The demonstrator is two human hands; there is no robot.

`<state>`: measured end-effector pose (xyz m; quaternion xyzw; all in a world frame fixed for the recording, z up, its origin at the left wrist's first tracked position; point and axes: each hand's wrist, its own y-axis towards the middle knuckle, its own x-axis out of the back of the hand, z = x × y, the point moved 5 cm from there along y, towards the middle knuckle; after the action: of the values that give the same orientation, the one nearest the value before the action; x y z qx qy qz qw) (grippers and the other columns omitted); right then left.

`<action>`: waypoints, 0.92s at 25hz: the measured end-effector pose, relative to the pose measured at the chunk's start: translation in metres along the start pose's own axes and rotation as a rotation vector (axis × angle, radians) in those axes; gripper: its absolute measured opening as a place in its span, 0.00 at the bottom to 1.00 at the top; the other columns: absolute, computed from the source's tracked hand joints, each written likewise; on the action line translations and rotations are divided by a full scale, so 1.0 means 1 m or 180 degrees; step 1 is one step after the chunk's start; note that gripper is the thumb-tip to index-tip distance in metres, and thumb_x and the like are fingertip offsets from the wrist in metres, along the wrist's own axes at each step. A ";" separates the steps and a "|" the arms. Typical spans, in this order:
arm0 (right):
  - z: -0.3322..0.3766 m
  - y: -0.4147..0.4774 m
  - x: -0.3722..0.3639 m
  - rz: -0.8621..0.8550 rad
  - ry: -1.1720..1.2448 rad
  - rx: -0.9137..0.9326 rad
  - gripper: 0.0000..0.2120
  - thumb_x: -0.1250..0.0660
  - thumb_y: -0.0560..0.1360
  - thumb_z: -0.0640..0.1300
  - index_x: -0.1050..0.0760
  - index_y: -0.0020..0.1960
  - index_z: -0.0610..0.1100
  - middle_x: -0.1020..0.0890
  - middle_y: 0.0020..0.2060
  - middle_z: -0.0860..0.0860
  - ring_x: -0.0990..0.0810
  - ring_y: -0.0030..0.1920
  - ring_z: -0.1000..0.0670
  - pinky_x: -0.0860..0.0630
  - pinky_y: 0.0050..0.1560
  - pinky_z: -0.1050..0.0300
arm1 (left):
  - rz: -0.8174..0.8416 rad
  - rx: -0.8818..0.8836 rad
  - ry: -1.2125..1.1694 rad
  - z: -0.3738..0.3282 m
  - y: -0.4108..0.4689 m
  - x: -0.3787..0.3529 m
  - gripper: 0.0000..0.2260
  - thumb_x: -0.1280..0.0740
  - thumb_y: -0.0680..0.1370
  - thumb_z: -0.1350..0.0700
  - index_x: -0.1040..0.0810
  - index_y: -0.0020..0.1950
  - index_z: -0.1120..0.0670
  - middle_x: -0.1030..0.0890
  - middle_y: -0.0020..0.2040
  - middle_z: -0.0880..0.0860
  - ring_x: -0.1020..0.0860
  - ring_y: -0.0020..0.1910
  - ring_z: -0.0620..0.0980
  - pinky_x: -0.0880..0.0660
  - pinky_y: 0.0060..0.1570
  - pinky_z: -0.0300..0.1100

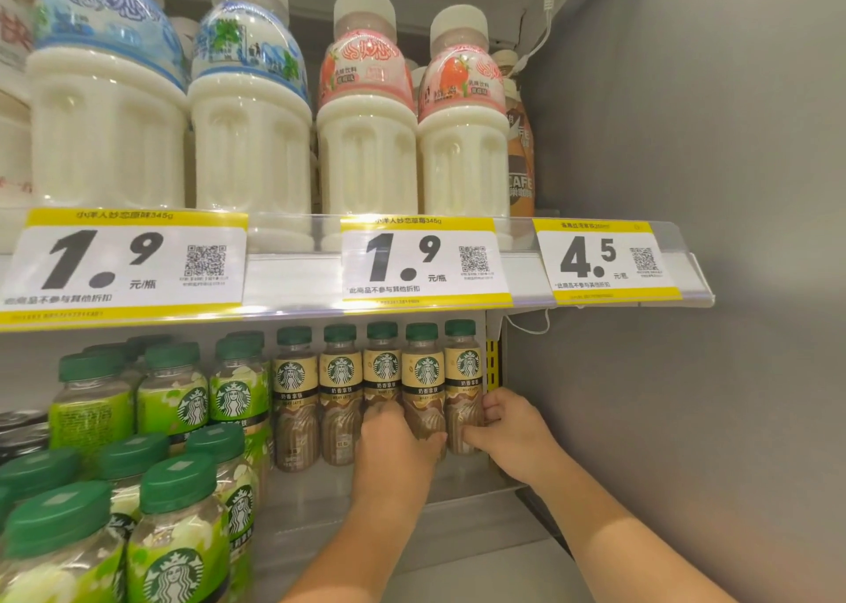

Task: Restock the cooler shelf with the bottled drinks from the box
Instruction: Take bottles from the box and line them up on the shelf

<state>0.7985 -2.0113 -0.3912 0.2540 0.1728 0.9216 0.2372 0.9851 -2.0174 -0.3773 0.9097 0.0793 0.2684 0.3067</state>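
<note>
While two hands (396,440) (508,428) grip, five latte bottles (341,373) stand.

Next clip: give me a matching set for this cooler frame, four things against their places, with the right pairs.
Things: 1 strawberry-label bottles; 2 green-label Starbucks bottles; 3 4.5 price tag; 4 right hand.
Places: A lower shelf, left side; B front edge of the upper shelf, far right; C gripping the rightmost milky latte bottle; D on the upper shelf, right of the blue-label bottles.
Pairs: 1-D; 2-A; 3-B; 4-C.
</note>
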 end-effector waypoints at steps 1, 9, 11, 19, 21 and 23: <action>-0.001 0.002 -0.001 -0.0023 0.0005 0.0009 0.14 0.23 0.66 0.40 0.25 0.46 0.49 0.18 0.42 0.52 0.20 0.41 0.57 0.26 0.36 0.69 | 0.0048 -0.0022 -0.0030 0.003 0.000 -0.003 0.13 0.23 0.69 0.52 0.25 0.42 0.56 0.24 0.43 0.51 0.25 0.39 0.49 0.42 0.27 0.31; -0.006 0.012 -0.005 -0.0054 0.0023 0.0034 0.14 0.22 0.66 0.40 0.23 0.46 0.50 0.16 0.41 0.51 0.19 0.39 0.56 0.25 0.34 0.70 | 0.0132 0.0115 0.0043 0.006 0.006 -0.010 0.14 0.22 0.69 0.53 0.24 0.46 0.55 0.20 0.41 0.51 0.20 0.40 0.52 0.28 0.34 0.39; -0.008 0.014 -0.005 -0.0035 0.0000 0.0033 0.14 0.22 0.66 0.41 0.22 0.49 0.48 0.16 0.42 0.50 0.18 0.41 0.54 0.24 0.36 0.67 | 0.0192 0.0109 0.0159 0.005 0.009 -0.012 0.15 0.22 0.69 0.51 0.22 0.47 0.56 0.19 0.43 0.52 0.19 0.43 0.54 0.25 0.37 0.41; -0.001 0.012 -0.005 0.0027 -0.0024 0.0121 0.10 0.24 0.69 0.39 0.19 0.44 0.53 0.14 0.37 0.54 0.17 0.36 0.59 0.25 0.34 0.71 | 0.0280 0.0041 0.0570 0.005 0.016 -0.013 0.13 0.23 0.71 0.50 0.24 0.40 0.55 0.21 0.39 0.54 0.18 0.43 0.56 0.29 0.35 0.41; -0.001 0.011 -0.005 0.0030 -0.0022 0.0115 0.10 0.24 0.70 0.39 0.19 0.45 0.53 0.14 0.38 0.54 0.17 0.37 0.60 0.25 0.35 0.72 | 0.0255 0.0023 0.0646 0.004 0.016 -0.014 0.12 0.24 0.71 0.50 0.23 0.42 0.55 0.21 0.41 0.55 0.18 0.44 0.56 0.29 0.36 0.42; 0.000 0.008 -0.005 0.0001 -0.0111 0.0157 0.09 0.25 0.70 0.40 0.18 0.47 0.52 0.14 0.40 0.53 0.16 0.42 0.56 0.24 0.38 0.71 | 0.0202 -0.0006 0.0687 0.003 0.016 -0.014 0.12 0.24 0.72 0.51 0.23 0.44 0.56 0.21 0.43 0.55 0.18 0.44 0.56 0.29 0.36 0.41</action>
<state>0.7992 -2.0207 -0.3891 0.2758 0.1913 0.9125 0.2337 0.9746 -2.0357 -0.3756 0.8773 0.0827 0.3744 0.2885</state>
